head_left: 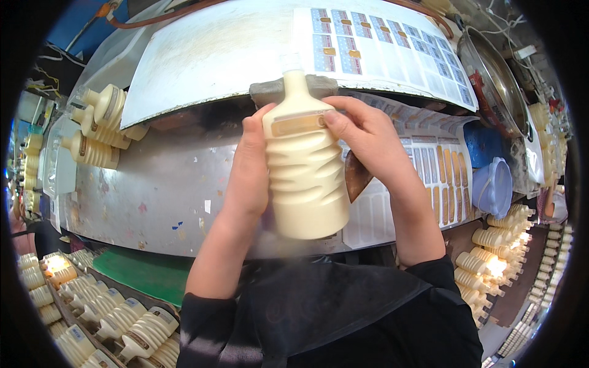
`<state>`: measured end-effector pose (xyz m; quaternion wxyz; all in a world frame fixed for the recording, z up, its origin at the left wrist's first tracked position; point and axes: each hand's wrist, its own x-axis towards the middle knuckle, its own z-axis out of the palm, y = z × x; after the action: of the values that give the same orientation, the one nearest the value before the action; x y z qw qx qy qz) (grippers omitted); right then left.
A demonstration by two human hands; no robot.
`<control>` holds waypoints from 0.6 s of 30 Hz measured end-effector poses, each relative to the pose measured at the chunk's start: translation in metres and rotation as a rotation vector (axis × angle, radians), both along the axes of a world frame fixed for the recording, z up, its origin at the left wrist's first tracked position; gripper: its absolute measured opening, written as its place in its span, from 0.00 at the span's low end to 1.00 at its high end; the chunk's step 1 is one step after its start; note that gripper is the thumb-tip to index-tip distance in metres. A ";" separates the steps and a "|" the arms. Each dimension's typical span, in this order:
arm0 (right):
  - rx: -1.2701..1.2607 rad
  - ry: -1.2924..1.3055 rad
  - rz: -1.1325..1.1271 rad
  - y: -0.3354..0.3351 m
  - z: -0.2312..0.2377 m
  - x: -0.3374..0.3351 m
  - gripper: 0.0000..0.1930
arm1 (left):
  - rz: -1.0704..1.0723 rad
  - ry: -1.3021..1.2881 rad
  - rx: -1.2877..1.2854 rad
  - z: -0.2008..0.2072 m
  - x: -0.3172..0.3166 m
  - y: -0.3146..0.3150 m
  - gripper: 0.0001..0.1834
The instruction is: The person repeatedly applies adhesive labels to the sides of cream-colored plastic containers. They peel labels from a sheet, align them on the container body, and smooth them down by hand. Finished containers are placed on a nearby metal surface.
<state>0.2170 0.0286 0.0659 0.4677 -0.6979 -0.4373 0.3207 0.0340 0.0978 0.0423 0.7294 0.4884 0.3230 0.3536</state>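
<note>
A cream plastic bottle (307, 211) with a grooved body lies before me, its narrow neck pointing away. The bottle's left side rests in my left hand (246, 165), closed along it with the thumb near the shoulder. My right hand (368, 135) grips the right shoulder, and its thumb presses the end of a narrow gold-brown label (294, 125) across the bottle. Just beyond the hands, a grey block (267, 92) sits behind the bottle's neck. Partly hidden by the bottle and right hand is a brown, wedge-shaped thing (357, 176).
Label sheets (454, 178) lie at the right of the metal table (153, 211); more sheets (368, 43) cover the raised white board (202, 55). Several bottles (101, 119) lie at the left, others (144, 334) fill crates at lower left. A lilac bucket (496, 189) stands right.
</note>
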 end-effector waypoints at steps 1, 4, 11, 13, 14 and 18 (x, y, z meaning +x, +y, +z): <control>0.042 -0.035 0.045 0.001 0.001 -0.001 0.24 | -0.002 0.055 0.054 0.000 -0.001 0.001 0.39; -0.008 -0.103 -0.004 0.002 0.003 -0.006 0.23 | -0.008 0.106 0.149 -0.003 0.000 0.010 0.29; -0.085 -0.026 -0.091 0.004 0.005 -0.013 0.26 | 0.028 -0.083 -0.020 -0.020 0.005 0.017 0.19; -0.083 -0.020 -0.098 0.005 0.003 -0.014 0.26 | 0.028 -0.085 -0.018 -0.023 0.004 0.017 0.19; -0.070 -0.026 -0.095 0.005 0.003 -0.014 0.26 | 0.027 -0.084 -0.007 -0.025 0.005 0.018 0.19; -0.064 -0.051 -0.103 0.004 0.001 -0.016 0.27 | 0.027 -0.100 0.033 -0.030 0.003 0.019 0.20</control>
<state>0.2011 0.0330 0.0672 0.4498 -0.7421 -0.4020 0.2921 0.0373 0.1165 0.0125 0.7318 0.4775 0.2868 0.3928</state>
